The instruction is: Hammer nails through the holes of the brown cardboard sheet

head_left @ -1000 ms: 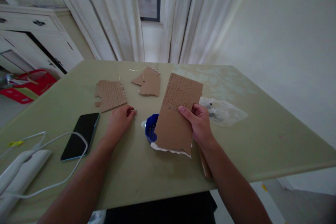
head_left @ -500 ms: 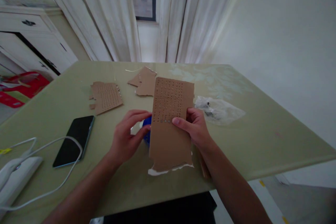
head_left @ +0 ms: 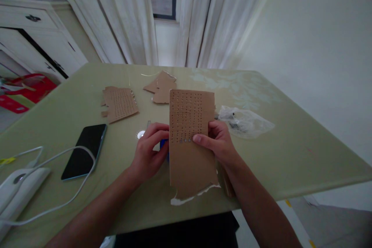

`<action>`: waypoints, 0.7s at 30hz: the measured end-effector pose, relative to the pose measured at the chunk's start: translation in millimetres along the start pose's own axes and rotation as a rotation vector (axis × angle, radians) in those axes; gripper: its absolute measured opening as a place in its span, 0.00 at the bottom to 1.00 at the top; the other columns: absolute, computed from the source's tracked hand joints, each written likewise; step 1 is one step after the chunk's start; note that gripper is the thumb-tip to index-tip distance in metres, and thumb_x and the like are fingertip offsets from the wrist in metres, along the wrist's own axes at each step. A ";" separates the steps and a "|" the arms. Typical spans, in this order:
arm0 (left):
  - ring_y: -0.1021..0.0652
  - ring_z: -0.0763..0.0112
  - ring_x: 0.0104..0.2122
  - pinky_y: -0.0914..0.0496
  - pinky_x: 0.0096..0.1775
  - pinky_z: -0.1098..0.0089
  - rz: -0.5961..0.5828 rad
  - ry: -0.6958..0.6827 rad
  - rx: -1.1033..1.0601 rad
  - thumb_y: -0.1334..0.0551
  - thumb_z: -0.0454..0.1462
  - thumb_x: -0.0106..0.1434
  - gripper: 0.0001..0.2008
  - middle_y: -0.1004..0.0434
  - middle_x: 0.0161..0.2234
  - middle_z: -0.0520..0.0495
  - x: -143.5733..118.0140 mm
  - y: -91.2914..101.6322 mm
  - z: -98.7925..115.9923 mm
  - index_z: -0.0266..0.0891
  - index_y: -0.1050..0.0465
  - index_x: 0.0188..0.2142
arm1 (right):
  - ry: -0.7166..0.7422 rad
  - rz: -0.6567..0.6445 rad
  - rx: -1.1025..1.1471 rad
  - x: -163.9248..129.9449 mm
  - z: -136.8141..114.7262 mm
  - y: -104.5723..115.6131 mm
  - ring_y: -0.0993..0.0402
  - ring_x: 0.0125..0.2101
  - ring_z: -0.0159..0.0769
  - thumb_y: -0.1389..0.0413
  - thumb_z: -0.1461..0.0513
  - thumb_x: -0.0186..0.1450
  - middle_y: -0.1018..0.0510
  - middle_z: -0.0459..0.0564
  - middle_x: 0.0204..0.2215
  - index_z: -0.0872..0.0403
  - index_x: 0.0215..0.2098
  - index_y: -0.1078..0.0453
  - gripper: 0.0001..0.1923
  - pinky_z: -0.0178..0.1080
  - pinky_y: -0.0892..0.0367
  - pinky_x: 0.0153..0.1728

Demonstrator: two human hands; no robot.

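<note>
Cardboard sheet (head_left: 192,166) is standing front & ctr, being held up approx. vertical over the table (head_left: 290,162), rows of small holes filling its upper half, torn white edge showing at the btm. R hand (head_left: 219,141) is clamping its R edge, thumb pressing on the front just beside a short row of shiny dots, other fingers going behind. L hand (head_left: 149,153) is curling in at the L edge, fingertips hiding behind the card, so can't tell if they're pinching anything. Blue container (head_left: 162,144) is peeking out btwn L fingers & card, mostly hidden. Round whitish item (head_left: 140,134) is lying just beside the L knuckles. Further out: perforated cardboard piece (head_left: 121,104) is resting far L, plain cardboard scraps (head_left: 163,87) behind the sheet, clear plastic bag (head_left: 248,124) beyond the R hand. Phone (head_left: 84,151) is lying L of the L forearm, white cable (head_left: 91,159) looping across it.
</note>
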State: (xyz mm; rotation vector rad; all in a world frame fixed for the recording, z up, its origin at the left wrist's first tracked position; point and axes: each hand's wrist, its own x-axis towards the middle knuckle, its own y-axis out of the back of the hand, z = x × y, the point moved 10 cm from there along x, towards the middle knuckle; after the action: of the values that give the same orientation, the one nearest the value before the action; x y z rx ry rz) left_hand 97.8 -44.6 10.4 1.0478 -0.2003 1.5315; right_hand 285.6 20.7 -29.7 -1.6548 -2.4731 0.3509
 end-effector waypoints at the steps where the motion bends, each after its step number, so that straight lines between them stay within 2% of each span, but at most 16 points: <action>1: 0.15 0.64 0.45 0.20 0.44 0.67 0.009 -0.015 0.011 0.33 0.28 0.72 0.09 0.16 0.47 0.44 -0.2 1.3 2.0 0.43 0.17 0.46 | 0.004 -0.003 0.002 -0.4 -0.8 -0.1 0.12 0.34 0.40 0.19 0.51 0.56 0.08 0.51 0.38 0.51 0.38 0.12 0.18 0.40 0.17 0.36; 6: 0.16 0.66 0.44 0.20 0.43 0.69 0.022 -0.087 0.030 0.32 0.29 0.73 0.08 0.17 0.46 0.44 0.9 6.1 10.4 0.42 0.17 0.46 | 0.005 -0.031 0.017 0.0 -0.7 -1.8 0.12 0.35 0.41 0.19 0.51 0.56 0.08 0.52 0.40 0.51 0.40 0.13 0.19 0.41 0.16 0.37; 11: 0.18 0.69 0.40 0.21 0.39 0.71 0.034 -0.137 0.007 0.32 0.28 0.72 0.08 0.19 0.45 0.45 0.6 8.4 17.8 0.42 0.18 0.44 | -0.012 -0.122 0.050 0.5 2.4 -8.2 0.12 0.34 0.37 0.19 0.55 0.57 0.08 0.51 0.40 0.51 0.39 0.12 0.16 0.36 0.16 0.36; 17: 0.19 0.69 0.39 0.22 0.38 0.70 0.060 -0.098 -0.023 0.33 0.27 0.71 0.09 0.21 0.42 0.47 -4.7 7.6 15.7 0.44 0.18 0.41 | -0.052 -0.117 -0.070 2.8 6.2 -8.3 0.12 0.33 0.38 0.19 0.54 0.57 0.08 0.51 0.38 0.52 0.40 0.12 0.17 0.37 0.16 0.35; 21: 0.18 0.69 0.41 0.22 0.41 0.69 0.051 -0.008 -0.003 0.32 0.29 0.71 0.08 0.20 0.43 0.48 -1.1 4.7 2.2 0.44 0.17 0.43 | -0.014 -0.059 -0.115 6.8 2.4 -4.2 0.12 0.35 0.40 0.19 0.52 0.56 0.08 0.52 0.39 0.53 0.40 0.12 0.19 0.38 0.16 0.36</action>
State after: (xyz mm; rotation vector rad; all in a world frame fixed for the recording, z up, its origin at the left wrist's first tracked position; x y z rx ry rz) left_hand 94.7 -48.1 12.8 1.0538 -0.2364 1.5724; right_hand 278.6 25.2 -30.9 -1.6212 -2.5910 0.2175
